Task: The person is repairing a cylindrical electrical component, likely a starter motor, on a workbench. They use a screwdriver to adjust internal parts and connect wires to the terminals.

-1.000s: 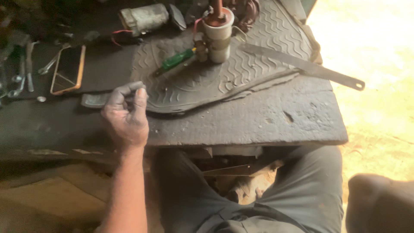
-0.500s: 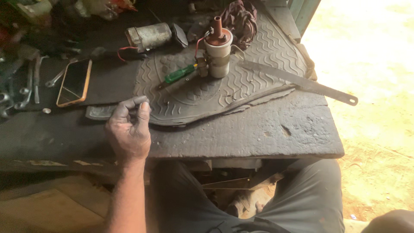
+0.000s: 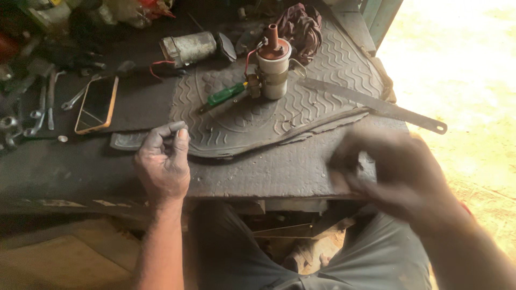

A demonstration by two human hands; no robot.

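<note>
My left hand [image 3: 161, 166] rests on the front of the dark workbench [image 3: 258, 177], its fingers curled and thumb pressed to the forefinger, right at the near edge of a ribbed rubber mat [image 3: 312, 91]. Nothing shows between the fingers. My right hand [image 3: 398, 172] is blurred over the bench's front right corner; its fingers are bent, and I cannot tell whether they hold anything. On the mat stands an ignition coil [image 3: 273, 64] with a red wire, and a green-handled screwdriver [image 3: 226, 95] lies beside it.
A long flat metal bar [image 3: 376, 104] juts off the bench's right edge. A phone [image 3: 97, 104] and wrenches [image 3: 37, 107] lie at the left. A small cylindrical motor [image 3: 188, 48] and a dark cloth [image 3: 301, 24] sit at the back. My knees are below the bench.
My right hand has come into view from the lower right and now hovers over the bench corner. The left hand has stayed put at the mat's edge. The view has tilted down slightly.
</note>
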